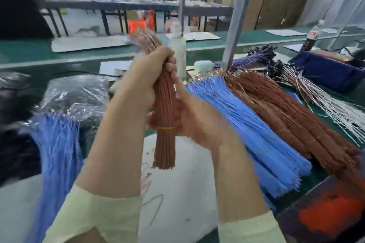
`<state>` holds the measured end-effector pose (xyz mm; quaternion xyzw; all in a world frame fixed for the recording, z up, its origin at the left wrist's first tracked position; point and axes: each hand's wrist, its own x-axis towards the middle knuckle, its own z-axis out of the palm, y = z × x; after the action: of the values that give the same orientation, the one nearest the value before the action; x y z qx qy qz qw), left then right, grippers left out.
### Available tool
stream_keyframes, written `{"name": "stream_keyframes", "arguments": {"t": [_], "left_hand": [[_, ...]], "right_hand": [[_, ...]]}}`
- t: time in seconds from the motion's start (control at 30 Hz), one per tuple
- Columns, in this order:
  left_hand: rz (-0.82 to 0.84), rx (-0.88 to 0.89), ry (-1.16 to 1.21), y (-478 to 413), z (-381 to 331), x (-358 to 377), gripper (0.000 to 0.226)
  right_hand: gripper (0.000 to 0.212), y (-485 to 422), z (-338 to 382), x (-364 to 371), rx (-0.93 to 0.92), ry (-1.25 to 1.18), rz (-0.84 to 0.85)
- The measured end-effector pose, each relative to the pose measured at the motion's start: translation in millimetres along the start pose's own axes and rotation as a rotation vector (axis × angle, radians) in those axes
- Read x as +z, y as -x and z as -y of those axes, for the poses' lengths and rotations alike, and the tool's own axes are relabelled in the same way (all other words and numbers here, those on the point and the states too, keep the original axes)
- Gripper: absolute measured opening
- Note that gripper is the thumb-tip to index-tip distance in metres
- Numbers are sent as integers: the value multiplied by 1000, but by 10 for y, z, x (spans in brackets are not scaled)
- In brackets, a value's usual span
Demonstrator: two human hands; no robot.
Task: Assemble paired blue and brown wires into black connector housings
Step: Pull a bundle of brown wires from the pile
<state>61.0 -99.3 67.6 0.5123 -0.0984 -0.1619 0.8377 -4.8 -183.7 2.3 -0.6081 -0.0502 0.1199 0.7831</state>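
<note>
On the green bench (23,49), loose blue wires (246,124) and brown wires (296,114) are lying fanned out side by side. I'm holding a banded brown bundle (165,104) upright above it, my left hand (146,77) gripping it high and my right hand (193,122), though blurred, clasping it lower.

No text could be read. The dark bottle (312,36) at the far right of the counter (25,49) bore a red label with white marks, too blurred to make out.
</note>
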Motion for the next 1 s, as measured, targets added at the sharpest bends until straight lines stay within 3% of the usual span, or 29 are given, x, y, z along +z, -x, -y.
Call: {"name": "stream_keyframes", "arguments": {"t": [0.13,0.27,0.37,0.43,0.53,0.73,0.83,0.93,1.0], "left_hand": [[-189,38,22,198,117,-499,30],[-313,70,-53,363,-4,-807,27],[-395,109,-49,418,-39,-961,26],[-429,134,-22,422,-46,-1015,27],[-446,137,-21,389,-77,-1084,28],[-394,56,-33,304,-131,-1230,24],[-383,59,-19,272,-71,-1186,24],[-391,71,-42,223,-43,-1134,24],[-401,62,-76,196,-54,-1130,21]], "right_hand": [[35,152,-442,462,-80,-19,20],[17,285,-660,643,29,149,102],[29,214,-646,682,103,273,146],[39,69,-604,775,65,146,103],[34,-84,-619,935,-4,-17,65],[33,106,-819,724,159,249,200],[47,-23,-751,749,100,186,99],[31,-163,-715,899,-15,-22,20],[28,-135,-752,915,3,30,46]]}}
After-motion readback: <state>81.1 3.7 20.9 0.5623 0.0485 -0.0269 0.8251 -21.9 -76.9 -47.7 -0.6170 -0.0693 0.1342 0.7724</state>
